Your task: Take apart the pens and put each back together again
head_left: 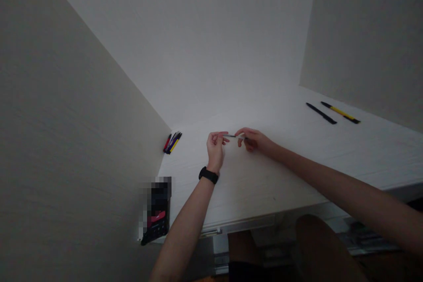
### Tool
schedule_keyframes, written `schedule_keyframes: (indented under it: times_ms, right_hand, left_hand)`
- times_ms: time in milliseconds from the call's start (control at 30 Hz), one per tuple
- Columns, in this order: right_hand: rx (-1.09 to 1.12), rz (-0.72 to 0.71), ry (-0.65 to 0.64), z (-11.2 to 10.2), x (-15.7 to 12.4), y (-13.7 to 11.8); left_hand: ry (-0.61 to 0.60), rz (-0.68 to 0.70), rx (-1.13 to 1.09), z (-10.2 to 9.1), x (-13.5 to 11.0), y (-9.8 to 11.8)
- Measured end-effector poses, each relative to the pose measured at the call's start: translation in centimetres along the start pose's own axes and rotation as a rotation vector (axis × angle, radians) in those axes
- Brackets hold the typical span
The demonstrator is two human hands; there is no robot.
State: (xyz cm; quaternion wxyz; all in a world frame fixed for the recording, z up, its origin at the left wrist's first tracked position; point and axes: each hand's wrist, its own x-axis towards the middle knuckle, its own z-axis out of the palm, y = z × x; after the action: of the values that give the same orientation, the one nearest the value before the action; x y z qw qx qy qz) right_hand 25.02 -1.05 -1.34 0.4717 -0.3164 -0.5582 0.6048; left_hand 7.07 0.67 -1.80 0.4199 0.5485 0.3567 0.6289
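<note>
Both my hands meet above the middle of the white table [297, 158]. My left hand [215, 146], with a black band on its wrist, pinches the left end of a thin grey pen [232, 135]. My right hand [253, 139] is closed round the pen's right end. The pen lies level between the two hands, just above the tabletop.
A bunch of coloured pens [172, 142] lies in the far left corner against the wall. A black pen [320, 113] and a yellow-and-black pen [341, 112] lie at the back right. A dark phone [157, 212] leans at the table's near left edge. My knees show below.
</note>
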Motion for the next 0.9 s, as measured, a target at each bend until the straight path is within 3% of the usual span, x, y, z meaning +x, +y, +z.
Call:
schedule_keyframes:
  times_ms: [400,600,900]
  right_hand:
    - [0.294,0.089,0.216,0.36,-0.03,0.25]
    - [0.179,-0.005,0.200,0.29,0.37,0.68]
    - [0.110,-0.018,0.193,0.18,0.39,0.40]
  left_hand:
    - [-0.124,0.007,-0.021,0.31,-0.47,0.15]
    - [0.001,0.051,-0.008,0.37,-0.60,0.74]
    - [0.009,0.063,0.004,0.51,-0.73,1.00]
